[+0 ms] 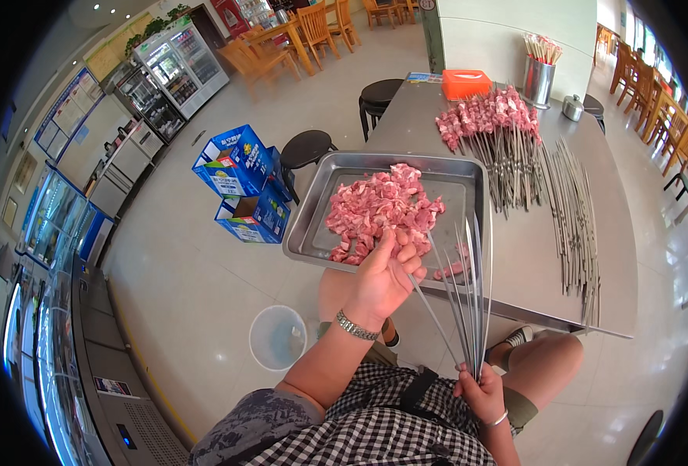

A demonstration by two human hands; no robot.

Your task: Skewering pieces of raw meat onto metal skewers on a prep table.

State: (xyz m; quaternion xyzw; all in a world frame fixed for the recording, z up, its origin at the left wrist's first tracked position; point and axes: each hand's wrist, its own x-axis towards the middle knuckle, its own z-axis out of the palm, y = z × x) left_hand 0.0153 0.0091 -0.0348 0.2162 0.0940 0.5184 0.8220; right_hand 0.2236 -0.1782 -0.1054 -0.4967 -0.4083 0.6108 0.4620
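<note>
My left hand [381, 271], with a metal watch on its wrist, is over the near edge of a metal tray [304, 233]. Its fingers are curled at the upper end of one slanting metal skewer [435, 320]; whether they also pinch a piece of meat is hidden. Raw meat pieces [373, 204] lie heaped in the tray, with a few more at its near right corner. Lower down, my right hand [481, 389], with a bangle, grips the lower ends of a fanned bunch of metal skewers [473, 303], the slanting one among them.
Right of the tray, a metal table [612, 244] bears skewered meat [489, 116], bare metal skewers [574, 233], an orange tissue box [465, 84], a metal canister [539, 81] of sticks and a small lidded pot [573, 108]. Blue cartons [236, 163], black stools [307, 148] and a white bucket [278, 338] stand left.
</note>
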